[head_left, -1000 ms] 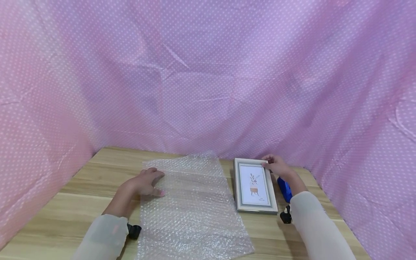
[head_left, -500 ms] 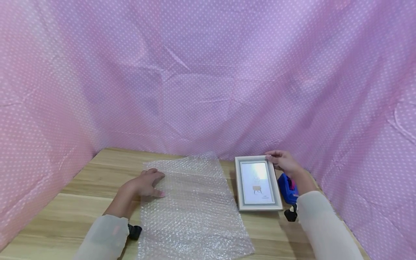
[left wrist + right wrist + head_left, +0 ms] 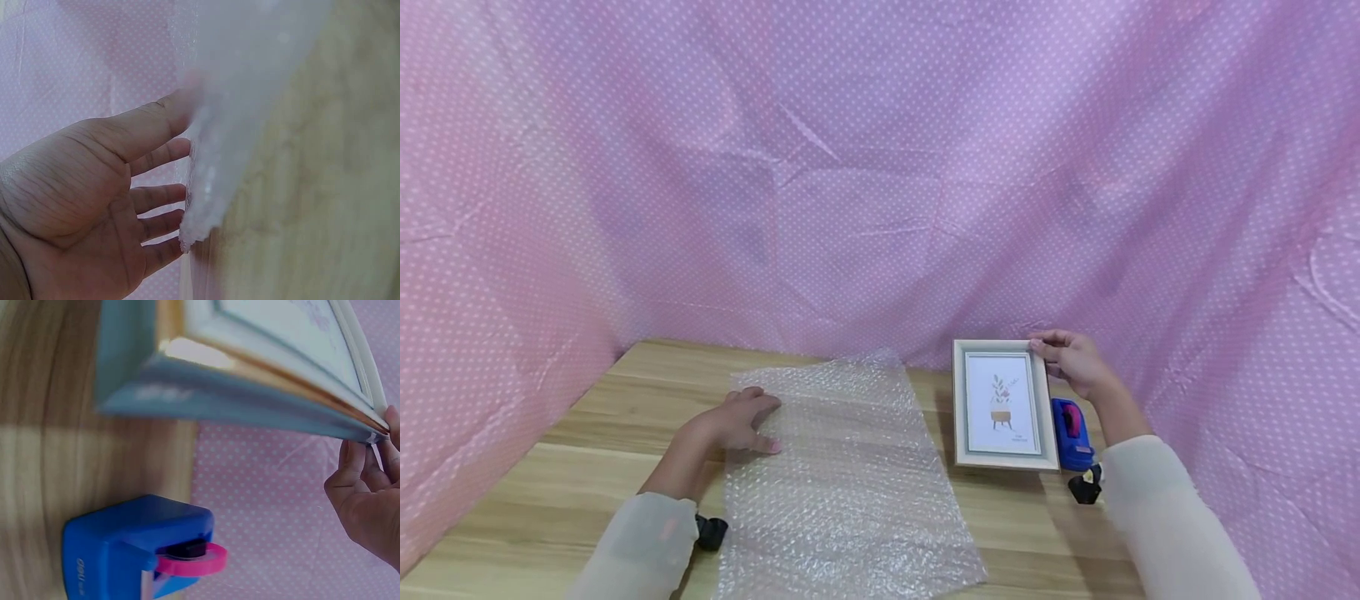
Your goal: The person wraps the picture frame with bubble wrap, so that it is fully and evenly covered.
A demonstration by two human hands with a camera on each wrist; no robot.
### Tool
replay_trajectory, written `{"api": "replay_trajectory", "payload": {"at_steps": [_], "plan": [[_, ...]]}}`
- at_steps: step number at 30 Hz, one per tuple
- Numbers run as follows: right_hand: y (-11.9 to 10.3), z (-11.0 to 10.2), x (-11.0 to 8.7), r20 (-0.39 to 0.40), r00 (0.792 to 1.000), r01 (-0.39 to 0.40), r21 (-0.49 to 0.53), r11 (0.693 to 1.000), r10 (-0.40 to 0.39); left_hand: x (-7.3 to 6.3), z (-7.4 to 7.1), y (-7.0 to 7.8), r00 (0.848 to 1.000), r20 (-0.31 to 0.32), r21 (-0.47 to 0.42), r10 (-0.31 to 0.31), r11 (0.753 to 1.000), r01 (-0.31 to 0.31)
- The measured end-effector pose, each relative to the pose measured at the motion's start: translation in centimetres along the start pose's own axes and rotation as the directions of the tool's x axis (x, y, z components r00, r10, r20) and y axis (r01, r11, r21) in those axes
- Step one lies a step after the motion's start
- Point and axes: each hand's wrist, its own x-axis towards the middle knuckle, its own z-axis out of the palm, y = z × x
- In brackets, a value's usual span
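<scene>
My right hand [image 3: 1072, 360] pinches the upper right corner of a cream picture frame [image 3: 1002, 402]. A drawing of a potted plant shows behind its pane. The frame is raised off the table, its lower edge toward me and a shadow beneath. In the right wrist view, thumb and fingers grip the far end of the frame [image 3: 250, 394]. A sheet of clear bubble wrap [image 3: 850, 483] lies flat to the left. My left hand [image 3: 737, 421] rests on its left edge, fingers spread. The left wrist view has the thumb and straight fingertips against the bubble wrap [image 3: 244, 81].
A blue tape dispenser [image 3: 1073, 437] with a pink tape roll [image 3: 194, 562] stands on the wooden table [image 3: 572, 467], right of the frame. Pink dotted cloth [image 3: 865, 183] hangs behind the table and on both sides.
My right hand has lifted the picture frame and shifted it slightly right and away from me. More of the tape dispenser now shows. The left hand and bubble wrap have stayed put.
</scene>
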Motion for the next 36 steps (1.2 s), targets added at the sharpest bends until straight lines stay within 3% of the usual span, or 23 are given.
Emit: {"api": "replay_trajectory", "payload": {"at_steps": [7,14,23,32,36], "plan": [[-1.4,0.1,-0.2,-0.008,1.0,0.0,0.053,0.999,0.0,0.0,0.0,-0.1,1.0,-0.003,0.007,0.003,1.0,-0.003],[-2.8,1.9,-0.8,-0.018,0.999,-0.031,0.075,0.997,0.033,0.0,-0.1,0.0,1.0,0.005,0.0,0.005,1.0,-0.005],[-3.8,5.5,-1.4,0.036,0.991,-0.13,0.131,0.983,0.126,0.0,0.0,0.0,1.0,0.001,0.003,0.011,1.0,-0.011],[-3.4,10.0,-1.8,0.13,0.98,-0.174,0.225,0.959,0.148,-0.2,-0.1,0.2,1.0,-0.004,0.024,0.016,1.0,-0.016],[-3.2,12.3,-1.8,0.125,0.978,-0.194,0.253,0.948,0.167,-0.2,-0.1,0.3,1.0,-0.001,0.017,0.008,1.0,-0.008]]}}
